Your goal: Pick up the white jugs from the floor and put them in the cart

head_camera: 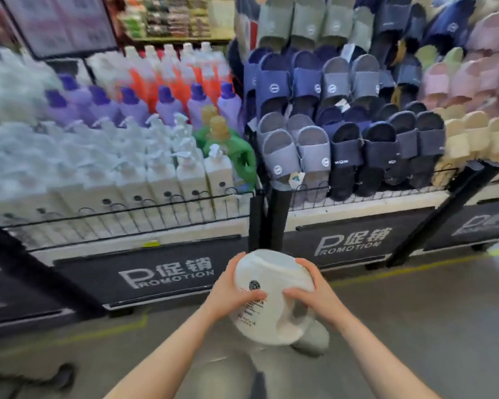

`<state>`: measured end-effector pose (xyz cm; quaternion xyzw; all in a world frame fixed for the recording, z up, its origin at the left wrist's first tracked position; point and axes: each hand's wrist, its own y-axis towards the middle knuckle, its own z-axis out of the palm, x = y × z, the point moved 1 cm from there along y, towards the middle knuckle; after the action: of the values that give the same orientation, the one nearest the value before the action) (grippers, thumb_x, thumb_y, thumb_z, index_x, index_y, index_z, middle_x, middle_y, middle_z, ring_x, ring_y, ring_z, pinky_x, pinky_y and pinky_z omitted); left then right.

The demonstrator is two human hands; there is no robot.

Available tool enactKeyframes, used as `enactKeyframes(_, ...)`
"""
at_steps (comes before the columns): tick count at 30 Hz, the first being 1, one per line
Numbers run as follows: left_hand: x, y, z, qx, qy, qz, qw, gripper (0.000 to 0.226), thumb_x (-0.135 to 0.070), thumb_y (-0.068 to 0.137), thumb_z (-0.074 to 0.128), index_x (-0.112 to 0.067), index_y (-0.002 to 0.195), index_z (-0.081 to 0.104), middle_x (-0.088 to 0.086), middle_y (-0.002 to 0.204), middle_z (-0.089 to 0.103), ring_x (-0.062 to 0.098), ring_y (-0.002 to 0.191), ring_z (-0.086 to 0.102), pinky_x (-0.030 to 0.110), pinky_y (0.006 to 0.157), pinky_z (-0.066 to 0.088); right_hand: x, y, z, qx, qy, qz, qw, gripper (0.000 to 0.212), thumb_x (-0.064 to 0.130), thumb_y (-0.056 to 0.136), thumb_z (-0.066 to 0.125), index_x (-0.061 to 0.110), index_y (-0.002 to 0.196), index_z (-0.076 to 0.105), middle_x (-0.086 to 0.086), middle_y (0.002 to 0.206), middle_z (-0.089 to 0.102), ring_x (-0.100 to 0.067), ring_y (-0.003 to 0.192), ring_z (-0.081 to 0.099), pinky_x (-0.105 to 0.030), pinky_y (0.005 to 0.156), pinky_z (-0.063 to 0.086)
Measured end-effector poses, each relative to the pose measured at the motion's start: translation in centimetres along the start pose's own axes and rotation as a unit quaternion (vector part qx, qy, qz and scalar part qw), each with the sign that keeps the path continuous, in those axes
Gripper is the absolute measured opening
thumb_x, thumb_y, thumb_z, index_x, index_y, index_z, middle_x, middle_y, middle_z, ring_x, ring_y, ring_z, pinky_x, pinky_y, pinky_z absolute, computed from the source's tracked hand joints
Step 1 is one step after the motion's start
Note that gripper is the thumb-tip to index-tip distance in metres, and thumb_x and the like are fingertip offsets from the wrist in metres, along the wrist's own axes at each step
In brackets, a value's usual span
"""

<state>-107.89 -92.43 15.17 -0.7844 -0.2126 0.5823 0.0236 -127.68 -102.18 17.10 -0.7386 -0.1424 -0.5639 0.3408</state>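
1. Head view: a person holds a white jug (271, 298) in mid-air, tipped over, above the grey floor (429, 326) and in front of the promotion stands.
2. The left hand (231, 295) grasps the jug's left side, thumb curled over the printed label.
3. The right hand (314, 289) grasps the right side, fingers wrapped over the top next to the moulded handle.
4. Far left, a wire-fenced stand (127, 223) carries white pump bottles (190, 174), purple bottles (167, 105) and a green jug (236, 151).
5. Far right, a second stand holds rows of slippers (343, 139) in blue, grey, navy, cream and pink.
6. The picture is blurred at its edges.
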Motion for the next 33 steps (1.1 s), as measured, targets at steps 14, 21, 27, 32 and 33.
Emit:
enactKeyframes(14, 16.7, -24.5, -29.9, -0.262, -0.052, -0.063, 0.962, 0.102, -0.053, 0.049, 0.082, -0.044, 0.135, 0.026, -0.017, 0.119, 0.053, 0.009, 0.11, 0.054, 0.025, 0.089, 0.046, 6.6, -0.3, 40.3, 0.239, -0.123, -0.075, 0.96, 0.084, 0.044, 0.055, 0.078, 0.036, 0.127, 0.036, 0.01, 0.118, 0.047, -0.011, 0.102, 0.056, -0.028, 0.085, 0.051)
enactKeyframes(21, 23.9, -34.9, -42.7, -0.343, -0.043, -0.11, 0.932, 0.113, -0.064, 0.04, 0.075, -0.038, 0.139, 0.025, -0.011, 0.13, 0.042, 0.015, 0.124, 0.043, 0.041, 0.107, 0.036, 8.9, -1.8, 58.8, 0.307, -0.135, -0.081, 0.939, 0.072, 0.028, 0.066, 0.079, 0.04, 0.125, 0.038, 0.007, 0.118, 0.049, -0.014, 0.103, 0.056, -0.037, 0.09, 0.053)
enactKeyframes(27, 28.5, -38.5, -50.5, -0.372, -0.048, -0.111, 0.921, 0.105, -0.052, 0.053, 0.082, -0.037, 0.14, 0.025, -0.012, 0.137, 0.037, 0.014, 0.125, 0.042, 0.037, 0.104, 0.038, 10.3, -0.9, 69.3, 0.347, -0.14, -0.08, 0.924, 0.074, 0.033, 0.061, 0.079, 0.041, 0.123, 0.039, 0.005, 0.117, 0.052, -0.016, 0.102, 0.058, -0.035, 0.088, 0.054)
enactKeyframes(32, 31.4, -40.1, -55.8, -0.384, -0.082, -0.134, 0.91, 0.11, -0.057, 0.044, 0.081, -0.04, 0.137, 0.025, -0.009, 0.133, 0.042, 0.015, 0.12, 0.048, 0.035, 0.1, 0.044, 10.8, 1.2, 76.5, 0.371, -0.139, -0.065, 0.916, 0.076, 0.039, 0.055, 0.079, 0.044, 0.12, 0.04, 0.005, 0.122, 0.049, -0.019, 0.107, 0.057, -0.039, 0.094, 0.051)
enactKeyframes(33, 32.2, -40.5, -56.8, -0.388, -0.087, -0.141, 0.907, 0.11, -0.06, 0.041, 0.081, -0.043, 0.135, 0.026, -0.007, 0.133, 0.044, 0.016, 0.118, 0.05, 0.037, 0.098, 0.046, 10.9, 1.5, 77.9, 0.376, -0.143, -0.061, 0.913, 0.075, 0.04, 0.056, 0.079, 0.044, 0.12, 0.04, 0.006, 0.122, 0.049, -0.018, 0.108, 0.056, -0.04, 0.095, 0.051)
